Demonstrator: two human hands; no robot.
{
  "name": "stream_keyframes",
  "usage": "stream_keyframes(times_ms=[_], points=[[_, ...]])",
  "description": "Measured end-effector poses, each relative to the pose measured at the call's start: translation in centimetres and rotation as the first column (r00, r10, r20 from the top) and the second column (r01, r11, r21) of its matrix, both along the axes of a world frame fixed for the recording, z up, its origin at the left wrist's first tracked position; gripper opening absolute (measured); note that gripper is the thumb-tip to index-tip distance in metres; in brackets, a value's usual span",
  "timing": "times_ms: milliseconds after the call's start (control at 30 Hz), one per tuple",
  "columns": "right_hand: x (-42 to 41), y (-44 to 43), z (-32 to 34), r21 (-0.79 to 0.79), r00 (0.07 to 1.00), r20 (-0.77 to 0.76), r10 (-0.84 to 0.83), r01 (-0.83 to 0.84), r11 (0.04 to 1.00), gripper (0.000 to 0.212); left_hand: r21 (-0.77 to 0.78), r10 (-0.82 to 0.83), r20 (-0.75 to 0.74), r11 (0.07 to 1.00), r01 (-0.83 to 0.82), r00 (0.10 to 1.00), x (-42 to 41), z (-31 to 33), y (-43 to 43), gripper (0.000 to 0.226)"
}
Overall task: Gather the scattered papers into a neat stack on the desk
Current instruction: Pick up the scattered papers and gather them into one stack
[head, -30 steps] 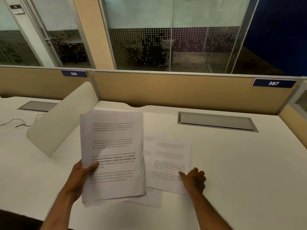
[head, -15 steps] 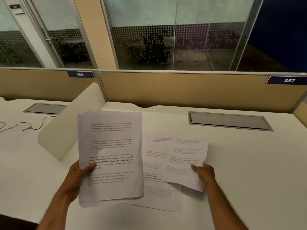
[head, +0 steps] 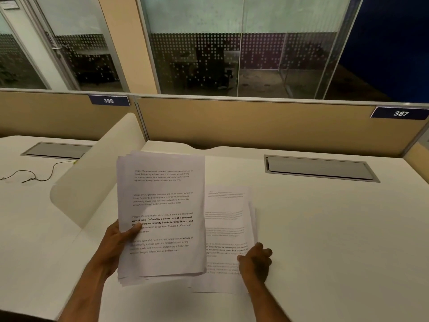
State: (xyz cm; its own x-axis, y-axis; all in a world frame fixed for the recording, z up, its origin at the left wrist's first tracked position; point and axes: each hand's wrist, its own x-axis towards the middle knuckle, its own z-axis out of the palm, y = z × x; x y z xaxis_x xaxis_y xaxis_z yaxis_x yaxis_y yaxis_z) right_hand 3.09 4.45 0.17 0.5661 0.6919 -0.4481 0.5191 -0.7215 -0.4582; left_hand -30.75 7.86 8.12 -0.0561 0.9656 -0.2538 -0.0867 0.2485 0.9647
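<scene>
Held sheaf: white printed sheets, edges fanned, raised and tilted above desk | Loose sheets: printed, overlapping, flat on desk, just right of sheaf

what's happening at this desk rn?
A person is collecting printed sheets at the white desk. The left hand holds a sheaf of papers lifted off the surface, thumb on the top page. The right hand rests on the loose sheets lying flat beside it, at their right edge. Those sheets are not in the stack yet, and the held pages are unevenly aligned.
</scene>
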Motion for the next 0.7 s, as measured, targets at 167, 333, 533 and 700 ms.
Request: stream_keyframes(times_ms=[167, 333, 533, 700], points=[[1.3, 1.3, 0.0, -0.058, 0.973, -0.127, -0.191, 0.185, 0.981, 0.062, 0.002, -0.011, 0.012, 1.000, 0.011, 1.000, -0.1, -0.3, 0.1, 0.029], [3.7, 0.7, 0.5, 0.052, 0.971, -0.185, -0.149, 0.161, 0.986, 0.048, 0.006, -0.019, 0.046, 1.000, 0.018, 0.999, 0.2, -0.2, 0.2, 0.034], [9.2, 2.0, 6.9, 0.447, 0.917, -0.398, 0.042, 0.154, 0.881, 0.036, 0.028, -0.022, 0.067, 0.999, 0.020, 0.997, 1.2, 0.5, 0.9, 0.038], [13.9, 3.0, 13.4, 0.555, 0.613, -0.751, 0.243, 0.388, 0.736, 0.029, 0.050, -0.011, 0.077, 0.999, 0.007, 0.997, 1.9, 1.4, 1.4, 0.029]])
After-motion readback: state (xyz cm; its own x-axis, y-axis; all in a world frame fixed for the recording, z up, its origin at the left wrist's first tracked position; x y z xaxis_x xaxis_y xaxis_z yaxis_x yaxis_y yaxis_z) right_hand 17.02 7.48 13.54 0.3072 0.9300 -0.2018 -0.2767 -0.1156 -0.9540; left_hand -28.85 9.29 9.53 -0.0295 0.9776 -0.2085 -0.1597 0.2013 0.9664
